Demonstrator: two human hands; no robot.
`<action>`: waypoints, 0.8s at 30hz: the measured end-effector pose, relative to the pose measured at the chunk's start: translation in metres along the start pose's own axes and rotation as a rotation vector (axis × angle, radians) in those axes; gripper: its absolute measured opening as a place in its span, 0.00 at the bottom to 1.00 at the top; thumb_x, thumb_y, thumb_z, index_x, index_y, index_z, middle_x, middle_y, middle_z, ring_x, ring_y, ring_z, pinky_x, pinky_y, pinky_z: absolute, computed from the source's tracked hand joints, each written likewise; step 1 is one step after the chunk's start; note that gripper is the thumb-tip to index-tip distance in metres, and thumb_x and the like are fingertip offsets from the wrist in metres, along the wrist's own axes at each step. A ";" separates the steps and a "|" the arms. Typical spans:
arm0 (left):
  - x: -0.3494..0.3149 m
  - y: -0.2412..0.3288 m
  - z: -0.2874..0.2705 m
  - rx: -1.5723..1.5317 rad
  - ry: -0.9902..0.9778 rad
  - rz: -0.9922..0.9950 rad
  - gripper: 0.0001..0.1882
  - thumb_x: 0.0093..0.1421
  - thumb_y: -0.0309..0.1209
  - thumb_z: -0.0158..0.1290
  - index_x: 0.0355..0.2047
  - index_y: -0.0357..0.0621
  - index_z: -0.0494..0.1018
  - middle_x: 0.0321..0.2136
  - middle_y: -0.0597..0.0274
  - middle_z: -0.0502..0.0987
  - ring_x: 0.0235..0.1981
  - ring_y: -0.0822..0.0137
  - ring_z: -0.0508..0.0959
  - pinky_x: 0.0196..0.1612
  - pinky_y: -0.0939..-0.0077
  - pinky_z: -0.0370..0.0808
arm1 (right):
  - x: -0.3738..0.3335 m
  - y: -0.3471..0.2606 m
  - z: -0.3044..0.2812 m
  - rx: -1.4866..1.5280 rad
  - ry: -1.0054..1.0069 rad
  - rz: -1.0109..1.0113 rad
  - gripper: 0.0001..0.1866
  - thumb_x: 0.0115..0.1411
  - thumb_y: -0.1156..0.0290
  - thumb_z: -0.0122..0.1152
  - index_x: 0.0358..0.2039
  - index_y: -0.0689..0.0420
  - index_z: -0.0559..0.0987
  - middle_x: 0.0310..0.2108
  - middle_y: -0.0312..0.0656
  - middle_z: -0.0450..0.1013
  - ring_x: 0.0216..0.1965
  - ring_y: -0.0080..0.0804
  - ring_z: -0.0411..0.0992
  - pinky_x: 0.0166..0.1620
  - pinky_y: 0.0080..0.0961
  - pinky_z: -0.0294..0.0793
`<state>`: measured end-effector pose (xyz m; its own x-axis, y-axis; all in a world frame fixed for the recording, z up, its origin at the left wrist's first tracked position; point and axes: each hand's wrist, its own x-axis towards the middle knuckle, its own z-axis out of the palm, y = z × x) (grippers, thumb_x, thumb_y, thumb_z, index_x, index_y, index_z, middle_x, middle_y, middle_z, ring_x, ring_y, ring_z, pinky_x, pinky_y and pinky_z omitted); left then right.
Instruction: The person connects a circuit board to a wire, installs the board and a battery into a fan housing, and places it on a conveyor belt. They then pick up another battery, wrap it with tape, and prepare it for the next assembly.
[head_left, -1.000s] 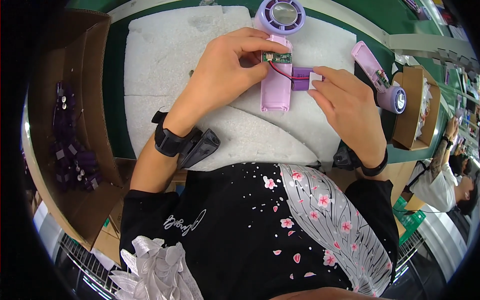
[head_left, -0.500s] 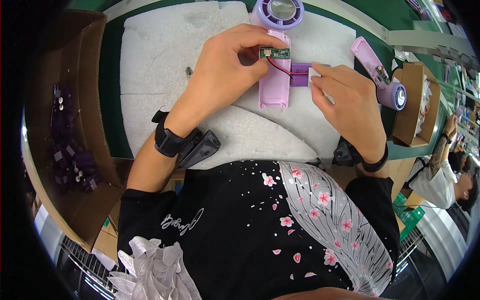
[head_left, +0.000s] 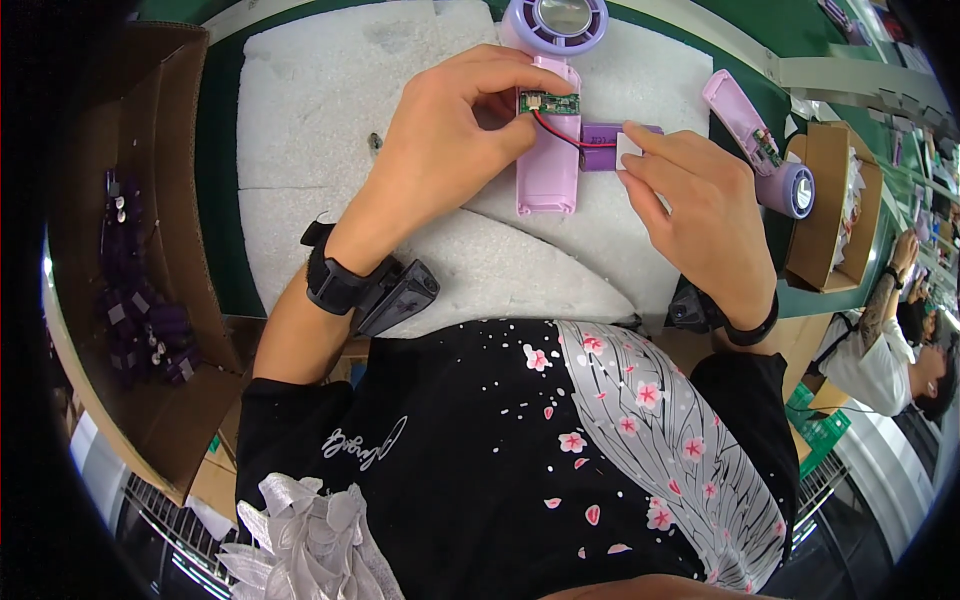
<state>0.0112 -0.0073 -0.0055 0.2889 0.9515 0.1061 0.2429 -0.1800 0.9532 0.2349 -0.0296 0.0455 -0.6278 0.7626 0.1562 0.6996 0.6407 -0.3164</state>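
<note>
A handheld fan lies on the white foam, its purple round head (head_left: pixel 556 22) at the top and its opened pink handle shell (head_left: pixel 547 180) toward me. My left hand (head_left: pixel 452 125) curls over the shell from the left, thumb and fingertips at a small green circuit board (head_left: pixel 560 103) near its upper end. From the board, a red and a black wire (head_left: pixel 560 134) run to a purple battery (head_left: pixel 600 150) on the right of the shell. My right hand (head_left: pixel 700 190) pinches the battery's right end, where a white square piece (head_left: pixel 627 148) shows beside the fingertips.
A second opened fan (head_left: pixel 740 115) lies to the right, next to a cardboard box (head_left: pixel 835 250) with white contents. A larger cardboard box (head_left: pixel 190 400) on the left holds several purple batteries (head_left: pixel 160 325). A small dark part (head_left: pixel 375 143) sits on the foam (head_left: pixel 310 110). Another person (head_left: pixel 875 365) is at far right.
Both hands keep nearly the same place and hold. The right fingers and the battery have shifted very slightly; the wires still link battery and board.
</note>
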 end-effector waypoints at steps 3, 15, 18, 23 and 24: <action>0.000 0.000 -0.001 -0.013 -0.007 -0.013 0.18 0.49 0.20 0.53 0.40 0.47 0.79 0.39 0.64 0.77 0.29 0.72 0.75 0.36 0.82 0.74 | 0.000 -0.001 0.000 -0.007 0.000 -0.003 0.08 0.45 0.81 0.66 0.28 0.62 0.79 0.39 0.46 0.78 0.31 0.40 0.75 0.34 0.30 0.75; -0.001 0.003 -0.006 0.003 -0.099 -0.037 0.20 0.50 0.19 0.50 0.45 0.43 0.78 0.50 0.55 0.73 0.40 0.74 0.74 0.43 0.82 0.72 | -0.002 -0.011 0.008 -0.069 0.033 0.067 0.08 0.44 0.83 0.64 0.26 0.63 0.74 0.41 0.45 0.75 0.31 0.41 0.73 0.34 0.29 0.74; 0.001 0.001 -0.004 -0.001 -0.095 -0.049 0.20 0.50 0.19 0.50 0.45 0.43 0.78 0.49 0.56 0.73 0.40 0.73 0.75 0.43 0.81 0.72 | 0.002 -0.004 0.005 0.015 -0.026 0.077 0.07 0.45 0.81 0.61 0.26 0.63 0.72 0.38 0.44 0.72 0.33 0.39 0.71 0.34 0.27 0.75; 0.000 -0.007 0.003 -0.024 -0.006 -0.020 0.17 0.48 0.20 0.52 0.40 0.45 0.79 0.39 0.62 0.77 0.29 0.70 0.75 0.37 0.80 0.74 | -0.002 0.021 -0.006 0.255 -0.135 0.218 0.08 0.49 0.84 0.59 0.30 0.64 0.71 0.43 0.43 0.70 0.33 0.32 0.73 0.35 0.23 0.73; -0.001 -0.008 0.004 -0.035 0.001 -0.010 0.17 0.48 0.20 0.53 0.40 0.45 0.79 0.39 0.62 0.77 0.29 0.70 0.75 0.36 0.80 0.74 | -0.003 0.025 -0.013 0.306 -0.097 0.288 0.08 0.49 0.83 0.59 0.31 0.63 0.73 0.42 0.44 0.71 0.33 0.33 0.72 0.35 0.22 0.73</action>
<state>0.0121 -0.0078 -0.0146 0.2854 0.9535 0.0963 0.2136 -0.1613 0.9635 0.2590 -0.0149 0.0492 -0.4607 0.8853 -0.0633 0.7266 0.3353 -0.5997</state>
